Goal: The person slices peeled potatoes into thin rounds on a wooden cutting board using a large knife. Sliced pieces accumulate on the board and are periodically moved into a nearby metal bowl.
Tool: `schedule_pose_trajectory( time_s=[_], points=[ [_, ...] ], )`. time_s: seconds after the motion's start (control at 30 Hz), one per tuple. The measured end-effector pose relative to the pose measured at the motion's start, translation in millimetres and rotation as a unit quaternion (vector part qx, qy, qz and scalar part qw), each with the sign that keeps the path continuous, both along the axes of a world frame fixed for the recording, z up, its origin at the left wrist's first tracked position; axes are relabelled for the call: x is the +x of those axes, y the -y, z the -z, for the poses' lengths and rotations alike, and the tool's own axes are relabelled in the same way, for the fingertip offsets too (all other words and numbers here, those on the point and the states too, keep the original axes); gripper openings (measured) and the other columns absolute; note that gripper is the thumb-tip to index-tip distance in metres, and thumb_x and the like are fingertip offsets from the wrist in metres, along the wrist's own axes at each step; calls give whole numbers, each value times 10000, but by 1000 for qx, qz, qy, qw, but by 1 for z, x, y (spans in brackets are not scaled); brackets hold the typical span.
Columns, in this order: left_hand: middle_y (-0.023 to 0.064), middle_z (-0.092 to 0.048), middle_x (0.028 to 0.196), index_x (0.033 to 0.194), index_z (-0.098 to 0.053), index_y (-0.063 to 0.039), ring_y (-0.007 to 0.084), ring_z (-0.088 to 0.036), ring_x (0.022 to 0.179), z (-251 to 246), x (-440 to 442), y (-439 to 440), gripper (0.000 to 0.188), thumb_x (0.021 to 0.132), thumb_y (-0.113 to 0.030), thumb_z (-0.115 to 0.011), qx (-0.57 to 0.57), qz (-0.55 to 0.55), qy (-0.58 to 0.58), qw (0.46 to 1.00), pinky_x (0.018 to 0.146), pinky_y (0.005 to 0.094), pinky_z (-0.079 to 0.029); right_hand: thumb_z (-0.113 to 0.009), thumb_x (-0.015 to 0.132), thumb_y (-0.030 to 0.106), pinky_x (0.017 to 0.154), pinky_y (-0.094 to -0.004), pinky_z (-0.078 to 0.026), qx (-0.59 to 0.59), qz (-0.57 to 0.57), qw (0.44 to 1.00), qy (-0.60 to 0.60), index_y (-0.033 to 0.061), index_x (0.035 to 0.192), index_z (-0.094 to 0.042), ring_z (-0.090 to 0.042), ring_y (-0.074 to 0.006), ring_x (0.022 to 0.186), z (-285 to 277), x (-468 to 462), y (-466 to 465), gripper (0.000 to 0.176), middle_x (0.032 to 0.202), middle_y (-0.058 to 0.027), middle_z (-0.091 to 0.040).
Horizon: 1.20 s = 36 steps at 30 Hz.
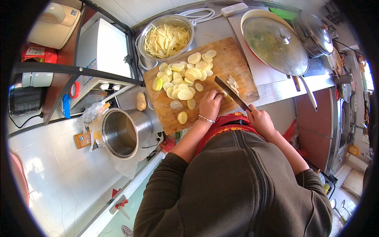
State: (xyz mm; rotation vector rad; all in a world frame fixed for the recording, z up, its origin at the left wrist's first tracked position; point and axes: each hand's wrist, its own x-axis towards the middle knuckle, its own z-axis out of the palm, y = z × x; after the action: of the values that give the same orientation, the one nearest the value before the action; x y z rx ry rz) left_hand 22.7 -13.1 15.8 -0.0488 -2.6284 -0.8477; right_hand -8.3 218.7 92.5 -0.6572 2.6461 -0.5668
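My right hand (260,120) grips the handle of a kitchen knife (232,92), its blade slanting up and left over the wooden cutting board (239,63). Beside the blade, my left hand (211,102) has its fingertips bent down on potato slices (223,93), mostly hidden under them. Cut strips of potato (233,83) lie on the blade's far right side. Round potato slices (185,94) are spread and overlapped over the left part of the board. A steel bowl (191,38) full of potato shreds (166,40) stands behind the board's far left edge.
A lidded pan (274,44) stands at the back right, its handle (309,93) jutting towards me. A whole potato (141,101) and a steel pot (120,133) are left of the board. Behind lies a power strip (234,9). A black-framed shelf (80,69) holds appliances at the left.
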Motion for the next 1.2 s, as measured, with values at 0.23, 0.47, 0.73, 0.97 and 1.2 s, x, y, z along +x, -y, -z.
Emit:
schedule_pose_trajectory(
  time_s=[0.23,0.47,0.73,0.97,1.2],
  points=[
    [83,-591,897,884,-714,-56,275,-594,861,7,-1,3,147,769,-59,-622,-55,52,-10,997,767,371,-525,-556,987,237,571,-565,-488,12,-28,1000,4,40,1017,-530,-622,-461,621,3,-2,-2,202,638,-255,-609],
    [75,-620,995,933,-706,-36,257,-603,899,2,-1,5,181,786,-71,-606,-79,87,-14,993,789,360,-531,-541,992,277,608,-564,-521,-49,3,999,16,53,1076,-535,-643,-464,667,36,-9,13,238,691,-253,-641],
    [78,-626,1009,950,-706,-29,261,-606,908,6,2,3,191,801,-72,-593,-78,70,-13,994,794,364,-531,-540,994,291,602,-572,-517,-26,-17,999,8,57,1047,-526,-630,-476,644,24,-4,-2,241,672,-262,-630],
    [94,-618,1000,945,-705,-19,271,-600,908,4,4,6,197,802,-75,-581,-90,80,2,993,789,373,-528,-531,999,295,605,-571,-520,19,-29,999,8,64,1058,-512,-641,-465,648,13,-1,10,239,678,-249,-640],
    [84,-633,1047,973,-701,-20,262,-603,916,7,7,6,205,790,-70,-622,-81,91,-28,992,798,371,-532,-546,992,256,626,-560,-509,-78,11,996,28,16,1066,-524,-636,-464,673,35,-11,15,252,700,-250,-643]
  ],
)
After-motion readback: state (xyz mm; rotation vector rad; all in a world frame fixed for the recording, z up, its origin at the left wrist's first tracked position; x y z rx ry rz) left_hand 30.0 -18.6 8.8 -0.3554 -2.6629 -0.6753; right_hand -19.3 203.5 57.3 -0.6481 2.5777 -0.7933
